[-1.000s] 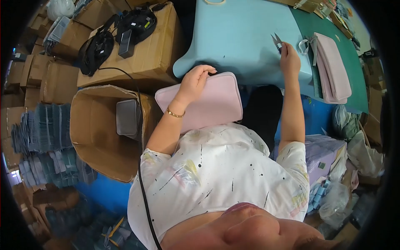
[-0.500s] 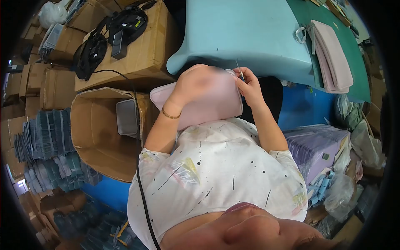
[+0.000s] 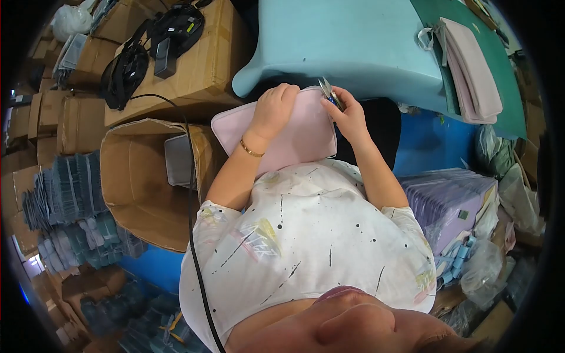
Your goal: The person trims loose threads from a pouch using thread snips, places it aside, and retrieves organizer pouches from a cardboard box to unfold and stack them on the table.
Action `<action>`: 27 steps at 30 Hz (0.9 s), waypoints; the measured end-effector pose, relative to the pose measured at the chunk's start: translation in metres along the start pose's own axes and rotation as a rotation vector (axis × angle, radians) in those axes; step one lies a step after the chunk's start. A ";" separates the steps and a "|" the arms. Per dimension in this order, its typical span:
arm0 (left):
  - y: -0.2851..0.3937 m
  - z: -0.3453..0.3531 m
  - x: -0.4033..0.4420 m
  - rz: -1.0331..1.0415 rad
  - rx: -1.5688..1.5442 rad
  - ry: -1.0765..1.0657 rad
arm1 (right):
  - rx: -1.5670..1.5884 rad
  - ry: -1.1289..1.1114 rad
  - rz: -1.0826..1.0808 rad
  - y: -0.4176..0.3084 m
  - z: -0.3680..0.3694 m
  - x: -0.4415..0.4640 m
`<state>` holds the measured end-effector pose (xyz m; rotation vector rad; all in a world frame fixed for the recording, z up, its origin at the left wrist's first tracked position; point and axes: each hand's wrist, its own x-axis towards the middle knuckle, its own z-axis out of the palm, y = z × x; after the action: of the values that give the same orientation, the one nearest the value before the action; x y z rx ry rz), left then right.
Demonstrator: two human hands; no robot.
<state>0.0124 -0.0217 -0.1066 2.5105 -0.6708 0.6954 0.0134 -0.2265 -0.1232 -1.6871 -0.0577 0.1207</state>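
A pale pink zip case (image 3: 306, 136) lies tilted across my lap, against the shirt. My left hand (image 3: 273, 113), with a bracelet at the wrist, grips its top edge with curled fingers. At the case's upper right corner, my right hand (image 3: 348, 115) is closed round small thread snips (image 3: 327, 92). The snips' pointed blades stand apart and point up and away from me, close to the case's edge. Part of the case is hidden behind my left hand.
A table with a light blue cover (image 3: 347, 47) stands in front, with more pink cases (image 3: 471, 70) at its right. To the left is an open cardboard box (image 3: 141, 206) holding a grey case (image 3: 178, 160). Wrapped purple cases (image 3: 453, 200) are stacked at right. A black cable (image 3: 194, 235) hangs along my left side.
The snips have turned into clear view with blades apart. My left hand has shifted slightly left, its fingers now folded over the case's top edge.
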 end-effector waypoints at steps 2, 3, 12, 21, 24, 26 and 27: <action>-0.001 0.005 -0.001 -0.054 0.004 -0.028 | -0.332 0.097 -0.318 0.002 -0.004 -0.003; -0.001 0.006 -0.002 -0.083 0.006 -0.043 | -0.498 0.143 -0.476 0.000 -0.005 -0.006; -0.004 0.011 -0.001 -0.057 -0.024 -0.043 | -0.897 0.086 -0.508 -0.008 0.009 -0.021; 0.002 0.009 -0.001 -0.080 -0.005 -0.060 | -1.004 0.101 -0.565 -0.013 0.013 -0.019; 0.003 0.007 0.000 -0.067 0.007 -0.068 | -1.018 0.098 -0.568 -0.013 0.014 -0.018; 0.003 0.007 0.000 -0.064 0.004 -0.075 | -1.025 0.096 -0.567 -0.014 0.013 -0.018; 0.002 0.007 -0.001 -0.063 0.002 -0.077 | -1.028 0.091 -0.565 -0.014 0.013 -0.018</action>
<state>0.0130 -0.0273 -0.1122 2.5599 -0.6144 0.5798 -0.0058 -0.2139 -0.1097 -2.6147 -0.6070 -0.4923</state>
